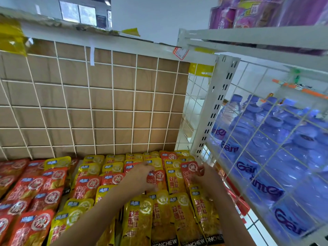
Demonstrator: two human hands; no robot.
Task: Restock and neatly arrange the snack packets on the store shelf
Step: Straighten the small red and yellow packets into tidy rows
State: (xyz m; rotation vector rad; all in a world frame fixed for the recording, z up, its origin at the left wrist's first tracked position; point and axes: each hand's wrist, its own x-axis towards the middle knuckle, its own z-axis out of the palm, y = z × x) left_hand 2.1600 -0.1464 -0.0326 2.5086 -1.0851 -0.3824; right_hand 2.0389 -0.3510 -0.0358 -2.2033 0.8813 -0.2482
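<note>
Nearest the camera, two bare forearms reach forward over a shelf bed packed with flat foil snack packets. Under the arms lies a row of glossy yellow snack packets (160, 215), side by side with their printed faces up, black strips at their near ends. To the left sit shiny red snack packets (32, 226) with round white emblems, overlapping in loose rows and mixed with a few yellow ones.

Further in, the left hand (140, 175) rests palm down on the packets at mid-shelf, its fingers curled over the edge of a small red packet (158, 176) that lies among yellow ones; whether the fingers actually pinch it cannot be told. Just beside it, the right hand (204, 174) has its fingers closed around the lower part of another red foil packet (191, 168), which stands tilted up above the neighbouring yellow packs near the right end of the shelf.

Beyond the hands, more yellow and red packets run to the back of the shelf, where a white wire grid panel (113, 109) stands in front of brown cardboard sheeting (78, 96). To the right, a white slotted metal upright (217, 107) borders a wire side panel, behind which clear water bottles with blue caps (266, 132) are stacked. On the shelf above sit purple wrapped packages (248, 13)
</note>
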